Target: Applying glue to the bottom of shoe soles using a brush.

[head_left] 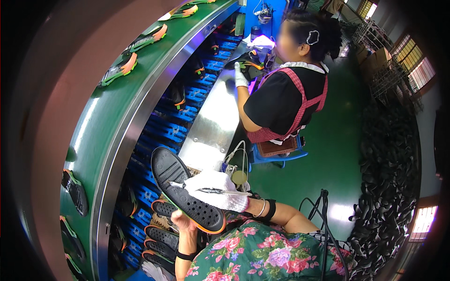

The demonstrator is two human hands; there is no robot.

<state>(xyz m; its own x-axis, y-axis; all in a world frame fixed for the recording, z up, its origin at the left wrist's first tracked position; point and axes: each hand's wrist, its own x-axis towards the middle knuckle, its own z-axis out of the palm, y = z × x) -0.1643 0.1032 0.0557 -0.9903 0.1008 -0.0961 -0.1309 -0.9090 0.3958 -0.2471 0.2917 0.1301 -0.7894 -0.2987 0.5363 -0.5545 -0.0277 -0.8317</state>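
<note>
A black shoe sole [187, 192] with an orange and green edge is tilted up in front of me, its dimpled, perforated inner face toward me. My left hand [184, 221], bare, grips its lower left edge; some fingers are hidden behind it. In a white glove, my right hand [218, 189] is closed round a slim brush-like tool [213, 191]. The tool's pale tip lies over the middle of the sole; whether it touches I cannot tell. Below the left hand, several similar soles [161, 239] lie in a row.
On the left runs a green conveyor belt [110, 114] carrying shoe parts. Beside it, a blue rack [173, 132] holds more soles. A seated co-worker [286, 93] handles a shoe at a metal table [211, 126]. Black cables [323, 225] hang at my right; a dark heap [386, 196] lies beyond.
</note>
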